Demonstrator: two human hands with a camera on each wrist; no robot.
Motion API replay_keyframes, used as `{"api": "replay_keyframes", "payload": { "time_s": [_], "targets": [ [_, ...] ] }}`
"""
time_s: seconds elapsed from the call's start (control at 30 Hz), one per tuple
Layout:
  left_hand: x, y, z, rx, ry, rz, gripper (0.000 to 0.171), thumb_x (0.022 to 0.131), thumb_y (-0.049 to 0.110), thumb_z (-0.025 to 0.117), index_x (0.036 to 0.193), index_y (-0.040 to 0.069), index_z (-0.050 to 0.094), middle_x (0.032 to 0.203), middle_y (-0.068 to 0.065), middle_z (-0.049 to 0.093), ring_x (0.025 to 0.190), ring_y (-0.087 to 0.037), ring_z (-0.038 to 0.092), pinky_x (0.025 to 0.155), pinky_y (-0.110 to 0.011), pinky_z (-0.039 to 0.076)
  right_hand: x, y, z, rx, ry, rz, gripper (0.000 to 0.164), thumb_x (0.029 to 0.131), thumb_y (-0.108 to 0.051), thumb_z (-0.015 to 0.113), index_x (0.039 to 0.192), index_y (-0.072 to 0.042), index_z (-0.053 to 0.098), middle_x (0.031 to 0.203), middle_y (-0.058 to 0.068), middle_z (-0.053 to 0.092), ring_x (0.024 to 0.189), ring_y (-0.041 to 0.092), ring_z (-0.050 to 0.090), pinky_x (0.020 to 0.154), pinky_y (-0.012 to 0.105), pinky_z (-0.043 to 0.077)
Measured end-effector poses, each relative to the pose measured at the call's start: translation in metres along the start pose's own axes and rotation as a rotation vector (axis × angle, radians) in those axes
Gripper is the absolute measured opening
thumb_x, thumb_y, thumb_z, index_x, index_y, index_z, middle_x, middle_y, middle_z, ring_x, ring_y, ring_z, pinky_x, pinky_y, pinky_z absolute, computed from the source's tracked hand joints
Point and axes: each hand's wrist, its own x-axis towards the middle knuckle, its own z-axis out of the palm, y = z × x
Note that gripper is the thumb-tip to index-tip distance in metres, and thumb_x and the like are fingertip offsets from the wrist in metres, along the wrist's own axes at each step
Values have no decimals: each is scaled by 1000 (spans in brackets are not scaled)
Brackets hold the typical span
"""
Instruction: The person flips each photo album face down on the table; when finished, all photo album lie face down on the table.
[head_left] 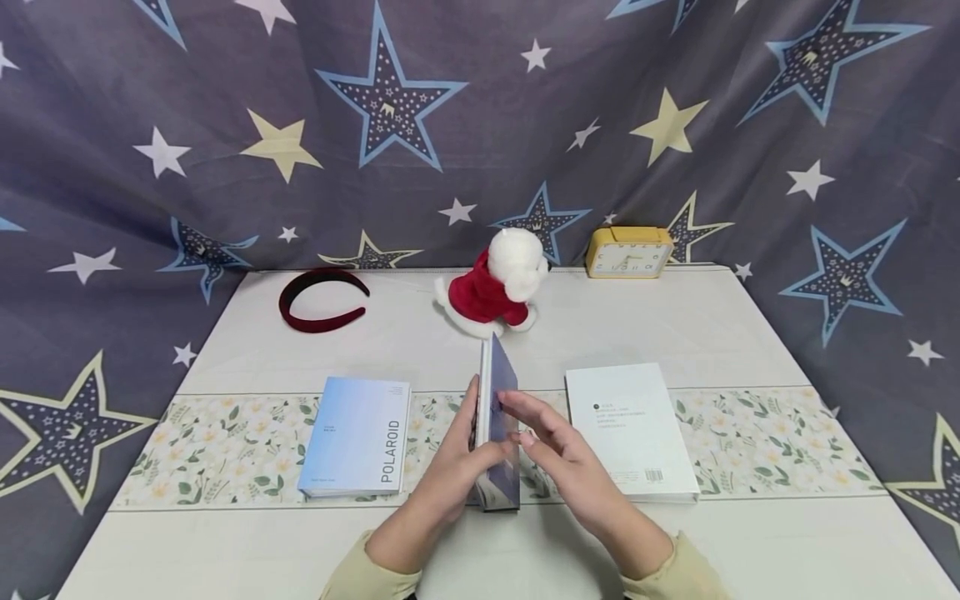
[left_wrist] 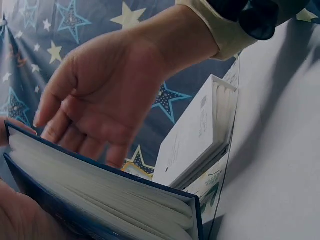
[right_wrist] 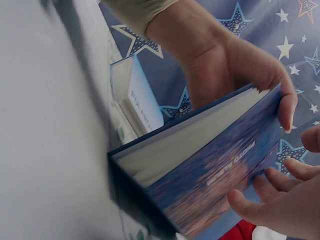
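In the left wrist view, the album (left_wrist: 107, 185) is gripped by the left hand (left_wrist: 20, 217); nothing is held by the right hand (left_wrist: 102, 95), fingers loosely bent. In the right wrist view, the cover (right_wrist: 240, 155) could be dropped open by an eased grip. In the head view, the album is held upright midway along the counter (head_left: 247, 550), backed by starry cloth (head_left: 480, 142).

Plush dog (head_left: 480, 292) blocks beyond album (head_left: 486, 408); gap toward headband (head_left: 287, 306)

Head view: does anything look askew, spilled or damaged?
Nothing looks spilled or damaged. The dark blue album stands out: the left hand grips it on edge, while the pale blue album and white album lie flat.
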Motion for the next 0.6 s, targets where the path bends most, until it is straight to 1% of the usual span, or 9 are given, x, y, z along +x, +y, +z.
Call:
{"api": "replay_keyframes", "payload": {
  "time_s": [0.07,0.2,0.27,0.43,0.6],
  "targets": [
    [-1,1,0,-13,9,9,98,80,5,58,158,18,0,162,-15,0,138,-39,25,99,-44,39,0,3,0,-9,10,29,46,103,-11,46,148,-10,38,153,7,37,142,26,29,109,29,33],
    [-3,3,-1,-31,19,20,98,80,3,57,158,16,-1,161,-17,0,140,-41,24,104,-51,36,1,10,-1,-25,23,79,50,100,-11,53,148,-10,39,155,8,33,143,28,28,106,31,38],
    [-3,3,-1,-34,26,22,98,80,2,57,158,14,-1,161,-18,-1,141,-41,22,107,-54,32,1,14,-1,-52,25,82,53,99,-12,56,148,-8,38,154,11,33,142,31,29,107,38,38],
    [-4,3,-2,-35,44,25,98,79,1,57,158,13,0,162,-16,0,143,-40,17,109,-58,27,1,24,-3,-141,21,83,58,98,-12,58,150,-5,33,152,14,36,139,34,33,109,55,30],
    [-4,5,-5,-21,46,51,97,78,-1,55,158,12,1,162,-14,3,144,-38,15,110,-58,23,-1,31,-5,-232,-27,144,65,97,-17,59,152,-3,28,154,20,30,137,43,33,107,59,31]
  ]
}}
